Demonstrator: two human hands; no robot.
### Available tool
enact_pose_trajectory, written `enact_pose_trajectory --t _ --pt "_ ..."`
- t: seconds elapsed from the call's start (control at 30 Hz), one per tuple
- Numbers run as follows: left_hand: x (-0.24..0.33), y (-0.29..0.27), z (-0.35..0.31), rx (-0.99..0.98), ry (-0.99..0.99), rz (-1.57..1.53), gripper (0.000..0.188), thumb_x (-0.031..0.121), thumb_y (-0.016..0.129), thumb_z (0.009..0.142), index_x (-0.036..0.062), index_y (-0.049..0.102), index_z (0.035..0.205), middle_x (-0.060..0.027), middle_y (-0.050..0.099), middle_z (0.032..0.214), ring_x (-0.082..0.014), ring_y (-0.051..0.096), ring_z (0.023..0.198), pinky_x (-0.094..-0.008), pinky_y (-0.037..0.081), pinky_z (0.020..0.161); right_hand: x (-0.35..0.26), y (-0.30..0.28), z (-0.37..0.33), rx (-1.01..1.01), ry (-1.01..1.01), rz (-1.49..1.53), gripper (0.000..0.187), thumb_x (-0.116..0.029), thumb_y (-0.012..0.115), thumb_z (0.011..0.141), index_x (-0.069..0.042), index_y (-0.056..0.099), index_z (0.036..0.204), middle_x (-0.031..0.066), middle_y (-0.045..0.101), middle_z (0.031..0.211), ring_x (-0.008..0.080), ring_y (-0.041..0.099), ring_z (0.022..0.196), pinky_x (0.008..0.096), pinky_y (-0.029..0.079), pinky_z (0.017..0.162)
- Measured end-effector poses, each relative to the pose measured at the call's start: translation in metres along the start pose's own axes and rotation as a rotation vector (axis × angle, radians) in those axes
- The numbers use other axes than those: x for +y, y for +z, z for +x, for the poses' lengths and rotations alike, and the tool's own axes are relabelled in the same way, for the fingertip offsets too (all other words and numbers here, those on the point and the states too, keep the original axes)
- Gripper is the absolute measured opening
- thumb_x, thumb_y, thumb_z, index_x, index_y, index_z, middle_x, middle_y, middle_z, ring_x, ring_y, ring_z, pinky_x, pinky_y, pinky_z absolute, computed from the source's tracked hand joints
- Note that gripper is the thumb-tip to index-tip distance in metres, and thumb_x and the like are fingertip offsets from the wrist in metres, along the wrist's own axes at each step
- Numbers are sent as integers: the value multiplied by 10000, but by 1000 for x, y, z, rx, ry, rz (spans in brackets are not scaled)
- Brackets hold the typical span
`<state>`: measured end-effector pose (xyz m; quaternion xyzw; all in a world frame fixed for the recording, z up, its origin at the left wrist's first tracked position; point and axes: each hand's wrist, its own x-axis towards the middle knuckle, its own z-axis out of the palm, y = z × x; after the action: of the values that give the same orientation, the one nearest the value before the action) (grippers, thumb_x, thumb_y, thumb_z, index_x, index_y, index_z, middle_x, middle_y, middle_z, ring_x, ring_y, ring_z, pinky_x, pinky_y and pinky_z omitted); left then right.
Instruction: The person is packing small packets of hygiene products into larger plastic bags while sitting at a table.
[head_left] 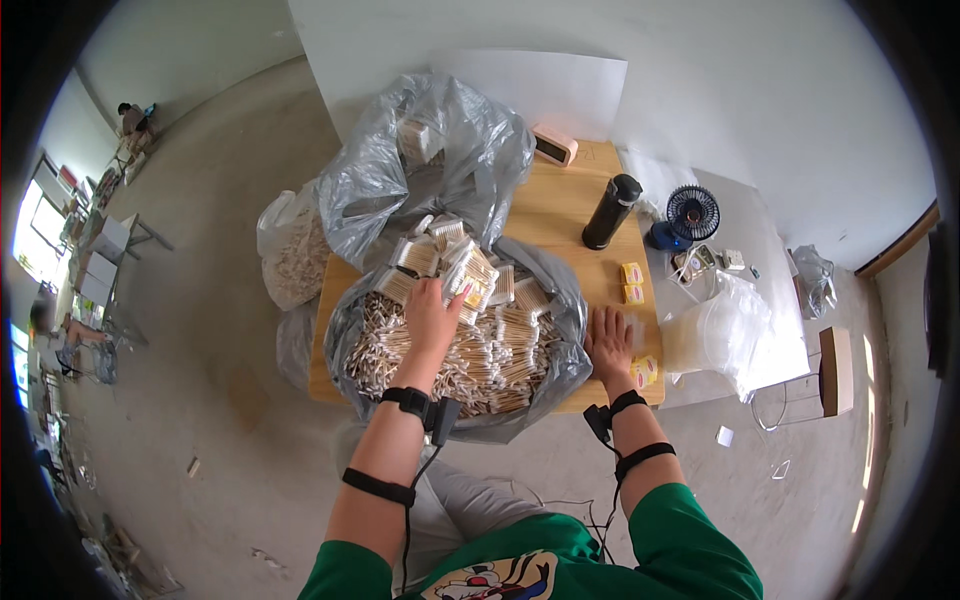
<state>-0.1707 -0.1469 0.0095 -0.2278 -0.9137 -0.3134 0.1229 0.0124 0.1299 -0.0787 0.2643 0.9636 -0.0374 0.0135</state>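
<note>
Loose cotton swabs (500,345) with pale wooden sticks heap up in a grey plastic bag (572,300) on the wooden table. On top of them lie several clear packs of swabs (418,257). My left hand (432,318) reaches over the heap, its fingers closed at the lower edge of a swab pack (474,268) with a yellow label. Beside the bag's right edge, my right hand (610,345) rests flat on the tabletop with its fingers stretched out. Small yellow label stacks (632,283) lie beyond it, and more yellow labels (644,372) sit near its wrist.
Behind the heap stands another large grey bag (430,150). A pink clock (555,146) and a black bottle (612,212) stand on the table (545,210). To the right are a small fan (692,214) and a translucent tub (705,335). A filled bag (293,250) sits left of the table.
</note>
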Motion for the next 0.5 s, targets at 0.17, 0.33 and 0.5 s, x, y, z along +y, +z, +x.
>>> enact_pose_trajectory --t 0.17,0.33,0.5 --pt "7 10 4 78 -22 92 342 239 748 717 4 547 866 -152 539 935 -352 518 905 -440 418 796 -1 -1 0 -24 2 1 612 -450 375 913 -147 260 1432 113 201 1499 303 152 1388 500 112 1112" --pt "9 -4 -17 69 -96 -175 270 155 733 727 21 508 794 -130 526 789 -332 526 754 -407 422 677 3 -4 3 5 -6 29 616 -439 412 896 -111 299 1405 127 236 1478 316 190 1370 525 171 1090" --pt "12 -33 -37 -3 -359 -527 289 150 735 726 17 479 743 -100 554 688 -235 540 599 -350 434 565 4 -25 10 451 -77 393 546 -255 598 839 -103 411 1330 158 386 1385 353 305 1314 455 278 1063"
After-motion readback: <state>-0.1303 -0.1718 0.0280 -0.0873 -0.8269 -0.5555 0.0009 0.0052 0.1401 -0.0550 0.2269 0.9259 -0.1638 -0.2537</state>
